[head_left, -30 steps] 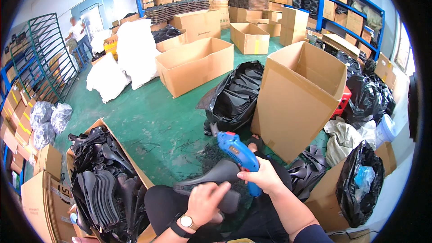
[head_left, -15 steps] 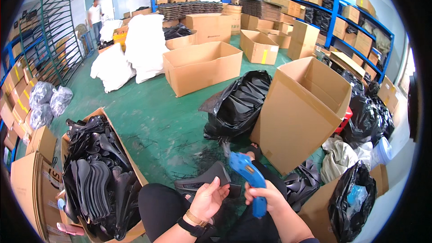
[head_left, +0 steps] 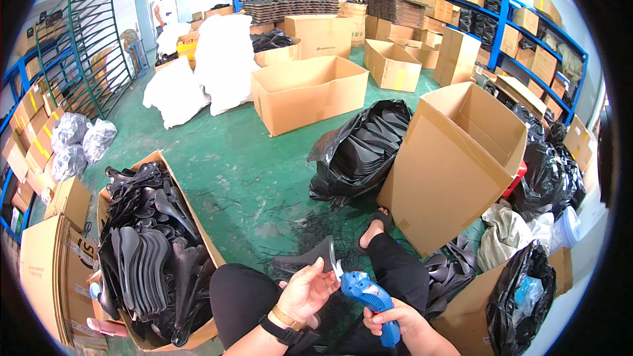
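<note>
My left hand (head_left: 308, 294), with a watch and a band at the wrist, grips a black saddle-shaped part (head_left: 304, 261) between thumb and fingers. Closed around the handle of a blue handheld power cutter (head_left: 368, 292) is my right hand (head_left: 395, 320). The cutter's pale metal tip meets the wide end of the black part, right beside my left fingertips. Both hands are over my lap, between my knees. To the left, a cardboard box (head_left: 206, 240) holds many similar black saddle parts (head_left: 144, 270), some stacked in a row.
Dark trimmings (head_left: 316, 234) litter the green floor ahead. Beyond my foot stand a black plastic bag (head_left: 359, 151) and a tall open carton (head_left: 442, 171). More black parts (head_left: 452, 270) lie by my right leg. White sacks (head_left: 221, 66), blue shelving (head_left: 504, 20) and a distant person (head_left: 159, 12) are farther back.
The cutter has swung down and left, bringing its tip from above the right side onto the black part's end. The view has shifted slightly, and the distant person has turned.
</note>
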`<move>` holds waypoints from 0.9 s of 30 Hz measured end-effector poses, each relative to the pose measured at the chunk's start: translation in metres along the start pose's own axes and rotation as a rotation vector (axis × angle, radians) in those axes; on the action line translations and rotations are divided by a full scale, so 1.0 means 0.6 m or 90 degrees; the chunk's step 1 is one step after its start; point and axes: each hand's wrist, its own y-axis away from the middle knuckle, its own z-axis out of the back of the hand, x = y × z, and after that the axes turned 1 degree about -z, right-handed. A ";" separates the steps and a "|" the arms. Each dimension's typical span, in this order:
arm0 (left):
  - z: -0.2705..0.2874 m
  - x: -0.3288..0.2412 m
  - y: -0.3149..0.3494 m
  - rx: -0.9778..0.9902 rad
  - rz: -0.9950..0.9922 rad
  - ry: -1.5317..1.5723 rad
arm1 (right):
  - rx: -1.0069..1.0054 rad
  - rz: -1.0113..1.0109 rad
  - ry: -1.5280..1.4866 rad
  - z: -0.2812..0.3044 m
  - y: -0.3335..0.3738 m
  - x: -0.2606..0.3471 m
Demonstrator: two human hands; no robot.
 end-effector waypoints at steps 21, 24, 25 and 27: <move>-0.011 -0.037 0.015 0.036 -0.237 -0.206 | -0.034 0.014 0.021 -0.012 -0.006 0.007; -0.003 -0.043 0.011 -0.003 -0.295 -0.349 | -0.057 0.014 0.045 -0.014 -0.006 0.003; -0.003 -0.046 0.013 -0.004 -0.295 -0.350 | -0.055 0.012 0.040 -0.013 -0.006 0.003; -0.003 -0.051 0.016 -0.003 -0.329 -0.424 | -0.053 0.009 0.032 -0.013 -0.007 0.004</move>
